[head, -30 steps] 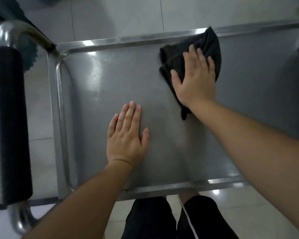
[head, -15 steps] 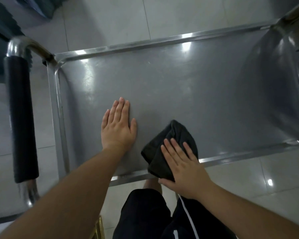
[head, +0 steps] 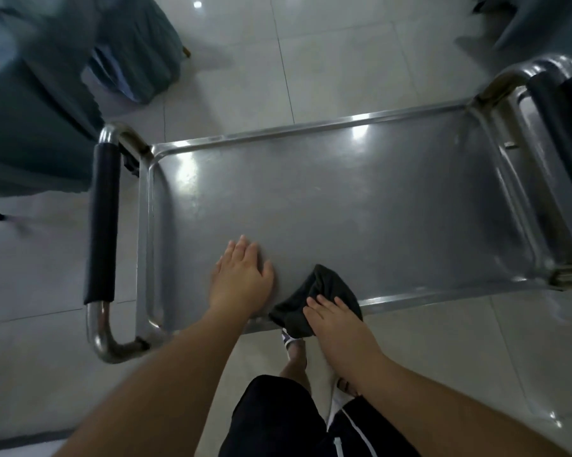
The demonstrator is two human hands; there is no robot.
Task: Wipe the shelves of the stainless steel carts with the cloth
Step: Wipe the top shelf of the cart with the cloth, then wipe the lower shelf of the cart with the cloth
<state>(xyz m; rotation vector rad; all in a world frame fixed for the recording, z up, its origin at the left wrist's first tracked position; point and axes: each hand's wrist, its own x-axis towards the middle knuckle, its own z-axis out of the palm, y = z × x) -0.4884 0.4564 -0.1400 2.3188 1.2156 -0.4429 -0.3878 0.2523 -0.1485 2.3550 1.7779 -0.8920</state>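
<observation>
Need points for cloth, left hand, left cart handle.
cloth point(head: 327, 286): head view, bunched top above the fingers.
left hand point(head: 241, 280): head view, back of the hand.
handle point(head: 102, 222): head view, middle of the black grip.

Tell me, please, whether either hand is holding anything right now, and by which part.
The right hand presses the dark cloth at its near end on the shelf's front rim. The left hand lies flat, holding nothing.

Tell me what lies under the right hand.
The dark cloth lies under the right hand, bunched over the cart shelf's near rim. The cloth and hand cover the rim there.
</observation>
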